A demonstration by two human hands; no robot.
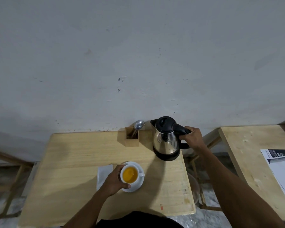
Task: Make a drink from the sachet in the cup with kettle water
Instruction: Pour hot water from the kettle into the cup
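Note:
A white cup (130, 168) full of orange-yellow liquid stands on a white saucer (138, 185) near the middle of the wooden table (69, 162). My left hand (113, 180) wraps around the cup's left side. A steel kettle (165, 142) with a black lid and handle sits upright on its black base at the table's back right. My right hand (190, 137) grips the kettle's handle. A white sachet (103, 174) lies flat on the table just left of the saucer, partly under my left hand.
A small wooden holder (132, 139) with spoons (138, 125) stands left of the kettle, against the grey wall. A second wooden table (253, 153) at the right carries a printed sheet (281, 170). A gap with a stool frame separates the two tables.

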